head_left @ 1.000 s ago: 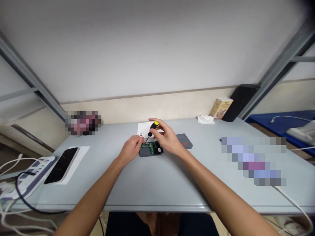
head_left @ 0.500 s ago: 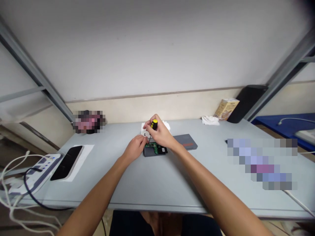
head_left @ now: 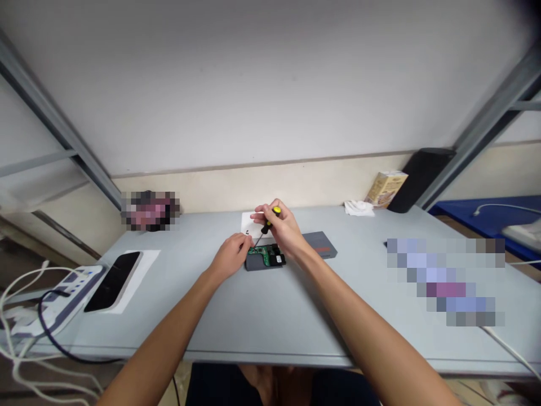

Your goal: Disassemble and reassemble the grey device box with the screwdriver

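A yellow and black screwdriver (head_left: 266, 228) is in my right hand (head_left: 282, 224), tilted, with its thin shaft pointing down-left at the upper left part of a green circuit board (head_left: 265, 252). The board sits in a dark grey case (head_left: 256, 262). At the case's upper left corner is my left hand (head_left: 233, 252), its fingers pinched together; whatever lies between them is too small to make out. Behind the case is a white sheet (head_left: 250, 222) bearing small dark pieces. A grey box with orange lettering (head_left: 320, 246) lies to the right, partly behind my right wrist.
On the left of the table (head_left: 253, 332) are a phone (head_left: 114, 282) on white paper and a power strip (head_left: 70, 299) with cables. Back right stand a yellow carton (head_left: 385, 189), crumpled tissue (head_left: 359, 208) and a black cylinder (head_left: 422, 179). Blurred items lie at both sides.
My right hand has shifted slightly right, and the screwdriver now leans further right, showing more of its shaft and the board. My left hand has hardly moved.
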Motion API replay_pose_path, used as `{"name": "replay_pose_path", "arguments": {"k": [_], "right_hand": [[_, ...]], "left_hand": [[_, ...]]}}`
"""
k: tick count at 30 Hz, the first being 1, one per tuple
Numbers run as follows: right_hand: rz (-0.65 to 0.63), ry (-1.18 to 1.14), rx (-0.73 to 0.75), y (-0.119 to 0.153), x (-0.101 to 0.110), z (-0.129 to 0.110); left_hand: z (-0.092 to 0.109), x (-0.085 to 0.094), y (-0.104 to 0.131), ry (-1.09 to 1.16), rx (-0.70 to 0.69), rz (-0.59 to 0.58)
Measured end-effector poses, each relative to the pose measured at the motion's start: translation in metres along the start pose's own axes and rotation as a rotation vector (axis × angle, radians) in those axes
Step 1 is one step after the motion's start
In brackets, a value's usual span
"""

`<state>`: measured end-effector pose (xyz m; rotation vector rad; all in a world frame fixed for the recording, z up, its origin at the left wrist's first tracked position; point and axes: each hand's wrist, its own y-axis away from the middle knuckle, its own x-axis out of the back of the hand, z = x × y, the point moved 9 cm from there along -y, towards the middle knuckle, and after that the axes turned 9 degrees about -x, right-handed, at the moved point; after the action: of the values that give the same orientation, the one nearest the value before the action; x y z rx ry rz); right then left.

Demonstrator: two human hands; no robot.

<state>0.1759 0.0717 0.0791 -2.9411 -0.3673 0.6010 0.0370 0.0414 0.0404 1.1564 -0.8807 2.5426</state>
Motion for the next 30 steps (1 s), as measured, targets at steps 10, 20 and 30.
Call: {"name": "replay_pose_path", "arguments": {"k": [10,20,30], "right_hand": [[-0.068,-0.185,-0.082,0.002,-0.006,-0.002],[-0.052,-0.193,-0.054,0.004,-0.008,-0.003],[-0.068,-0.198,-0.081,0.007,-0.018,0.001]], "left_hand": [[0.002,0.000,-0.001,0.000,-0.010,-0.007],[-0.002,-0.004,0.000,-0.001,-0.030,-0.026],[0.001,-0.003,-0.002,-0.009,-0.011,-0.030]]}}
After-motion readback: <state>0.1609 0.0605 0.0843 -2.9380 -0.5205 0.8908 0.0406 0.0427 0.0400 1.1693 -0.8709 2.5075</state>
